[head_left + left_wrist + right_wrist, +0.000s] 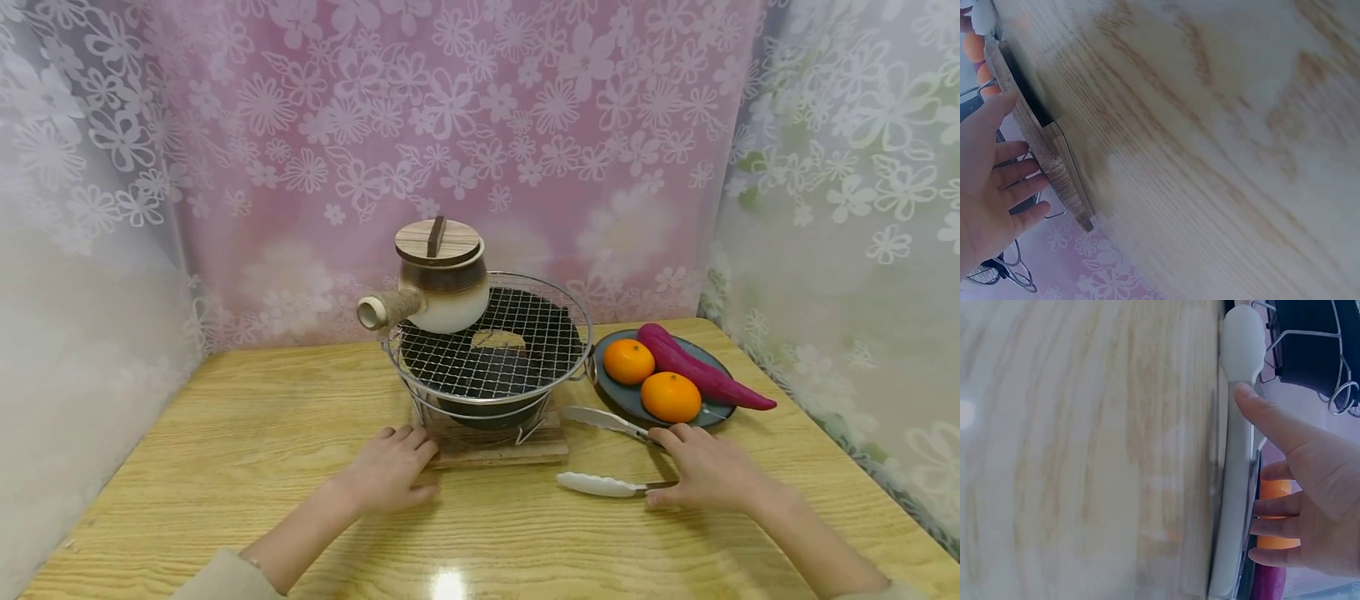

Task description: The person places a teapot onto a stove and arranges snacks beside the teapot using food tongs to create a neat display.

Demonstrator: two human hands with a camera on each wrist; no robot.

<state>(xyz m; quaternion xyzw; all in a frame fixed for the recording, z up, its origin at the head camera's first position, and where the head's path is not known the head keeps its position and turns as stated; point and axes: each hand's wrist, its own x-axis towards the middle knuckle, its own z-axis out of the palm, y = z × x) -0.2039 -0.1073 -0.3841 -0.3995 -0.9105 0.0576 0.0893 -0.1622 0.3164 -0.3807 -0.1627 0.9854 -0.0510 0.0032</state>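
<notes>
My left hand (392, 472) rests by the front left corner of a wooden board (502, 454) under a small grill. In the left wrist view its fingers (1022, 190) reach out loosely along the board's edge and hold nothing. My right hand (708, 471) lies over the handle end of a pair of spread tongs (600, 485) with pale scalloped tips. The thumb is at the near arm and the fingers are by the far arm. In the right wrist view the thumb touches the tongs (1235, 487), while the other fingers stay fairly straight behind them.
On the grill's wire rack (517, 375) stands a pot (450, 300) with a wooden lid and a side handle pointing left. A dark plate (611, 392) on the right holds two oranges (671, 397) and a purple sweet potato (697, 371). Flowered curtains (480, 125) surround the table.
</notes>
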